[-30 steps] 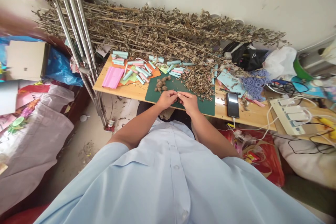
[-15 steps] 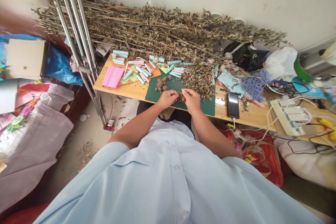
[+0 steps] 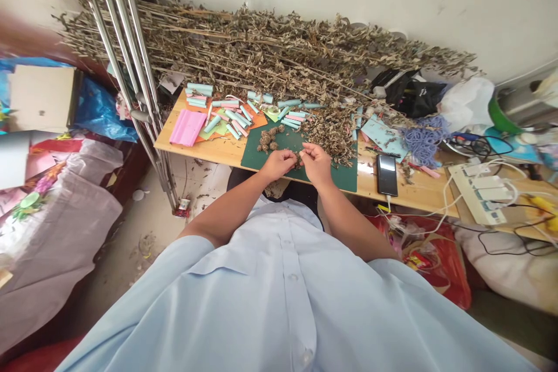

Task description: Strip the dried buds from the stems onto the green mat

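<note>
Both my hands work close together over the near edge of a dark green cutting mat point(image 3: 288, 142) on a wooden table point(image 3: 209, 148). My left hand point(image 3: 276, 164) and my right hand point(image 3: 316, 163) are curled and pinch a small clump of dried leaves point(image 3: 299, 157) between them. A little heap of rolled leaf balls point(image 3: 268, 139) lies on the mat just beyond my left hand. A loose pile of dried leaves point(image 3: 331, 133) spreads beyond my right hand.
Long dried leafy stalks point(image 3: 261, 52) fill the table's back. Pink and blue paper rolls point(image 3: 231, 113) and pink sheets point(image 3: 187, 127) lie at left. A phone point(image 3: 386, 174), a power strip point(image 3: 479, 192) and cables sit at right. Metal crutches point(image 3: 126, 58) lean at the left corner.
My right hand has lifted slightly and drawn back from the left hand; the fingers of both keep working the leaf clump. Nothing else on the table has moved.
</note>
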`<move>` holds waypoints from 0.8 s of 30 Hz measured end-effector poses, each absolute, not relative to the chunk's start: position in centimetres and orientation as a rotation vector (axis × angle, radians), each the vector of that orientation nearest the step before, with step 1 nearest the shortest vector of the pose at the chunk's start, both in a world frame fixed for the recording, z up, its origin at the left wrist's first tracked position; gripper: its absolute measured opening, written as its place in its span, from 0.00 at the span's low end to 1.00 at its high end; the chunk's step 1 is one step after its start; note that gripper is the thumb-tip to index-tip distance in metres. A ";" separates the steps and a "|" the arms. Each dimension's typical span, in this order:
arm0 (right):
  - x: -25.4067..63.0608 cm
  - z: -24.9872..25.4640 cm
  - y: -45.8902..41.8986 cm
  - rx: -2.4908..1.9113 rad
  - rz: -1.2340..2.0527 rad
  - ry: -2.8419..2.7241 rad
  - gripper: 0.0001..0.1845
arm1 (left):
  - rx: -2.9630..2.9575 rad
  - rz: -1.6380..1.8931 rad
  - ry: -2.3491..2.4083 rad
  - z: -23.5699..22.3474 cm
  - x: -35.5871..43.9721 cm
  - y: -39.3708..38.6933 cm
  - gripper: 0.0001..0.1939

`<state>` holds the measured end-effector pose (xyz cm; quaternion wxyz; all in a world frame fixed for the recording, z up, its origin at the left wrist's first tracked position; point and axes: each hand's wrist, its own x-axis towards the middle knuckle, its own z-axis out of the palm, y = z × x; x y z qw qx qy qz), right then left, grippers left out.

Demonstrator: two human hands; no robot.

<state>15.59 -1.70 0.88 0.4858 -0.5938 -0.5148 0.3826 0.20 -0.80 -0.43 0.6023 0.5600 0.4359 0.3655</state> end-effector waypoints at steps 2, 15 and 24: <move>15.6 0.8 -1.7 -1.426 0.946 -1.248 0.20 | 1.302 0.846 1.008 -0.5 0.2 -0.8 0.09; 15.5 0.2 -1.4 -1.411 0.891 -1.170 0.19 | 1.371 0.839 1.004 -0.3 0.1 -0.7 0.10; 16.6 0.6 -1.4 -1.412 0.887 -1.103 0.19 | 1.279 0.884 1.042 -0.3 0.3 -0.8 0.08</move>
